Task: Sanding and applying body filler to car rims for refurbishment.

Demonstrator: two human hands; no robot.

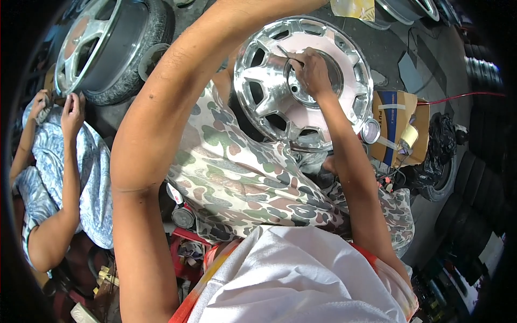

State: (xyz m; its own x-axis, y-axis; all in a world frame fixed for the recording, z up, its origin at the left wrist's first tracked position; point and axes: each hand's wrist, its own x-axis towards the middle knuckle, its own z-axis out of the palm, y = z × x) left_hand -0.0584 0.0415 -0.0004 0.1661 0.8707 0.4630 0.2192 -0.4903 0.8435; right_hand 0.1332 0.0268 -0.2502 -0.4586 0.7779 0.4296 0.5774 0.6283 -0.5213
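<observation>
A shiny silver wheel rim with several openings stands in front of my knees. Pale pink patches cover parts of its right and lower face. My right hand is at the rim's hub, its fingers closed round a thin dark tool whose tip points up and left. The exact kind of tool is too small to make out. My left arm reaches up across the view, and its hand is cut off by the top edge. Near where it leaves the view is a yellow patterned piece.
Beside the rim stand a small round can and an open cardboard box with another can. A black plastic bag lies against a tyre. At left, a co-worker's hands are near a tyred wheel.
</observation>
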